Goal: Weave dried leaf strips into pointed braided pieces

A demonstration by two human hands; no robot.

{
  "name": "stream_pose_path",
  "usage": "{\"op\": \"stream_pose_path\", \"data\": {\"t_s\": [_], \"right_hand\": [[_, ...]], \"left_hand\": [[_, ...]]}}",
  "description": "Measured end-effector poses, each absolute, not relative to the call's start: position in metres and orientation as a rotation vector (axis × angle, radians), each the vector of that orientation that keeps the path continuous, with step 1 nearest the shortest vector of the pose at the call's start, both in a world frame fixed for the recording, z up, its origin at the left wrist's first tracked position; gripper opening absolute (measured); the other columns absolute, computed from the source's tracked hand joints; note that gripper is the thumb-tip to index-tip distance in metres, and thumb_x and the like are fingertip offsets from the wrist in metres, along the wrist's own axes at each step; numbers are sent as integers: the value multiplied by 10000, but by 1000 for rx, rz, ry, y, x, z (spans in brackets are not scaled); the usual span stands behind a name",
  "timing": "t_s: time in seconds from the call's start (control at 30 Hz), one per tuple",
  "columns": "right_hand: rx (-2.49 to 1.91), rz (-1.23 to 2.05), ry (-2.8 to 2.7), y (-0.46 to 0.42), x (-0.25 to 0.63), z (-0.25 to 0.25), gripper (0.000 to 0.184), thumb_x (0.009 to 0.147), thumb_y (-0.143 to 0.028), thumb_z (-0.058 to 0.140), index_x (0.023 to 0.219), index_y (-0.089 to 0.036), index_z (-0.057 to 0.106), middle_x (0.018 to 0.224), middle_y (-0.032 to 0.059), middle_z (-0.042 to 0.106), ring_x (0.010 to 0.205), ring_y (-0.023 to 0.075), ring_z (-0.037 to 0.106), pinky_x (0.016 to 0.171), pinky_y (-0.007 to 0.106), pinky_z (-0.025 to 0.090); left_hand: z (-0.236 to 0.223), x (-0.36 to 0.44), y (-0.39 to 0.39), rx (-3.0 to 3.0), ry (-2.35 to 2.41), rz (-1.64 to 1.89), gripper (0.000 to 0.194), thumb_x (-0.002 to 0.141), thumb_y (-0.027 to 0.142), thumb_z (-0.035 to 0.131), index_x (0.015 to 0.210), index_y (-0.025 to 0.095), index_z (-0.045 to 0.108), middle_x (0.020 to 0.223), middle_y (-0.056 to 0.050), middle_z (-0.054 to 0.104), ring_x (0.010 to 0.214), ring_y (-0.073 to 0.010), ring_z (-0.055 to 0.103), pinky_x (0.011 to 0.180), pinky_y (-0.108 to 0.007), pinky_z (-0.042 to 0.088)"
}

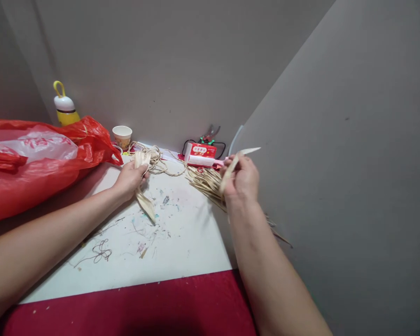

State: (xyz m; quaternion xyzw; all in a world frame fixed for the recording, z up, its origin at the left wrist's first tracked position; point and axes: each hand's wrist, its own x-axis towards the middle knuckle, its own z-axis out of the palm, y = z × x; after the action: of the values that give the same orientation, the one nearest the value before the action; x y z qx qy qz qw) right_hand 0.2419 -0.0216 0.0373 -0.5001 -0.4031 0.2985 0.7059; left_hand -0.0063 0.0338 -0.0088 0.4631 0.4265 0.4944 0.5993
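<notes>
My left hand [130,179] is closed around a folded bunch of pale dried husk [145,206]; one pointed end hangs below the fist and a pleated end stands above the thumb. Over to the right, my right hand [245,178] has its fingers curled on a single husk strip [230,171], whose thin tip sticks out to the right. Beyond my left hand lies a tangle of twisted cord [157,161], with one loop running to the right. A bundle of thin straw-coloured stalks [206,183] lies beside my right hand, partly hidden by it.
A red plastic bag [49,182] fills the table's left side, with a yellow bottle [67,114] behind it. A paper cup [122,135], a red and white box [202,151] and pliers-like tools [210,135] stand by the wall. Thread [101,252] and scraps litter the white tabletop [182,247].
</notes>
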Motion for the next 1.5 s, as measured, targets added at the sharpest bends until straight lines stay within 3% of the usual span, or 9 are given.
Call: {"op": "stream_pose_path", "data": {"t_s": [0.1,0.27,0.43,0.63,0.87,1.5], "right_hand": [[-992,644,-784,-36,245,57,227,757,-327,669,751,-232,463,626,-73,553,502,42,518,466,157,421],[-1144,958,-1045,-40,209,47,313,593,-384,823,722,-182,623,546,-50,563,460,74,515,423,189,431],[-1218,1163,-1228,-33,179,20,352,603,-454,815,693,-162,641,568,-25,602,491,84,562,428,177,434],[-1238,1197,-1229,-35,166,11,362,585,-463,819,692,-163,648,567,-8,623,497,100,583,425,180,446],[-1271,1212,-1264,-37,166,12,328,594,-425,813,687,-163,640,598,-3,642,511,110,611,427,183,458],[-1310,1171,-1279,-35,159,9,255,621,-343,756,609,-173,566,532,-14,606,441,95,566,405,179,435]], "left_hand": [[-5,-6,30,1049,942,1079,176,786,255,650,767,158,504,534,53,503,341,-30,325,342,-167,207],[5,-4,17,1021,787,835,283,703,316,768,765,145,550,545,63,448,357,0,227,354,-169,125],[7,-5,11,1048,694,680,339,659,274,805,646,175,481,463,102,287,367,-6,175,375,-197,86],[2,-2,9,1133,706,667,256,633,238,774,607,163,531,415,84,317,356,-22,210,381,-227,102],[1,0,8,1198,773,719,308,641,222,741,525,178,460,399,71,352,341,-33,247,376,-234,130],[1,3,2,1251,854,839,220,633,190,724,601,168,507,430,72,392,362,-48,295,385,-224,179]]}}
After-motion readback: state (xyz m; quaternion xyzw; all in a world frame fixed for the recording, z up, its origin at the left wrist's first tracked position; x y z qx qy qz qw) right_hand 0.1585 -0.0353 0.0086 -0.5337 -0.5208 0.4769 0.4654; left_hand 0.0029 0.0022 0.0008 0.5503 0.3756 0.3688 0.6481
